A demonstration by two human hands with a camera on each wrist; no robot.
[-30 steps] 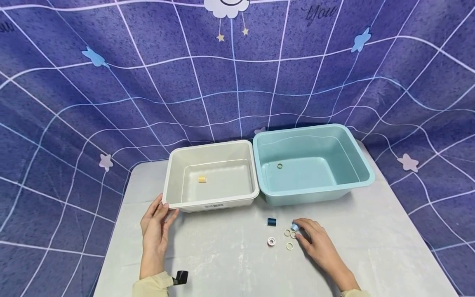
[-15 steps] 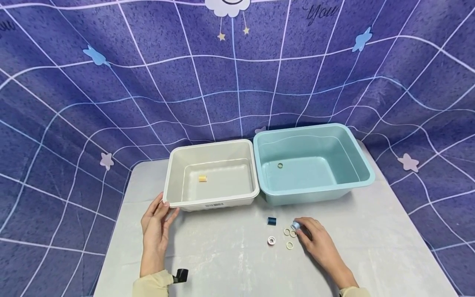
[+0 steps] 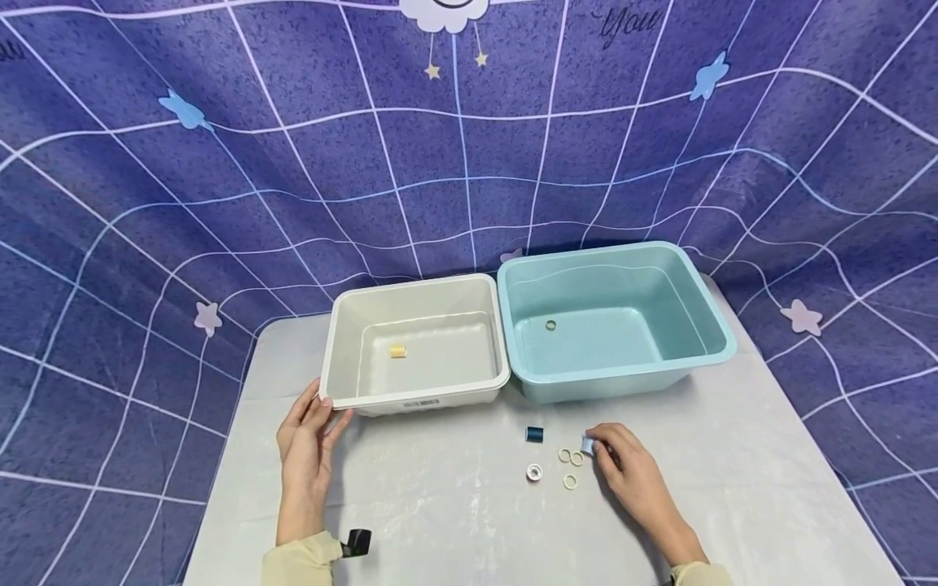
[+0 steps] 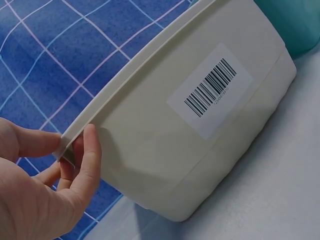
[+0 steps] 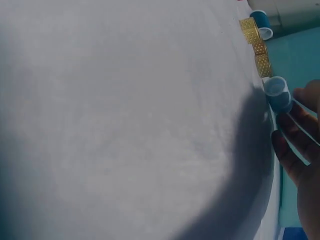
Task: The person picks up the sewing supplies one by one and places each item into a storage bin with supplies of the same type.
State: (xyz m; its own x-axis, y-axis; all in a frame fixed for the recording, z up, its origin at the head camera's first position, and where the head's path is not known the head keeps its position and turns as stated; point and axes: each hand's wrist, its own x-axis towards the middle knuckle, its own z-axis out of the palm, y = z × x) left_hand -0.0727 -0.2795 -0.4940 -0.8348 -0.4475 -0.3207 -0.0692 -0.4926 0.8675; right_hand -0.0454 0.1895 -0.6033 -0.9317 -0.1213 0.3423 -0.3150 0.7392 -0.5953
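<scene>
My left hand [image 3: 306,443] pinches the near left corner of the white plastic tub [image 3: 425,397]. In the left wrist view the thumb lies on the tub's rim [image 4: 117,92] and fingers sit beneath it. At the right, my right hand [image 3: 636,472] holds a light blue spool of thread [image 3: 588,444] between thumb and fingers, at the table top. That spool [image 5: 278,95] shows its pale end in the right wrist view. Left of it lie gold rings [image 3: 576,459], one apart from two that touch. A dark blue spool [image 3: 534,435] lies on its side; another spool [image 3: 534,472] stands on end.
A yellow spool [image 3: 398,352] lies inside the white tub. Beside that tub stands a light blue tub [image 3: 623,376] with one ring [image 3: 550,325] in it. A purple-blue gridded curtain [image 3: 469,146] hangs behind the grey-white tabletop [image 3: 440,505].
My right hand has drawn slightly right, away from the rings, and the light blue spool has shifted and turned with it. The left hand keeps its grip on the white tub.
</scene>
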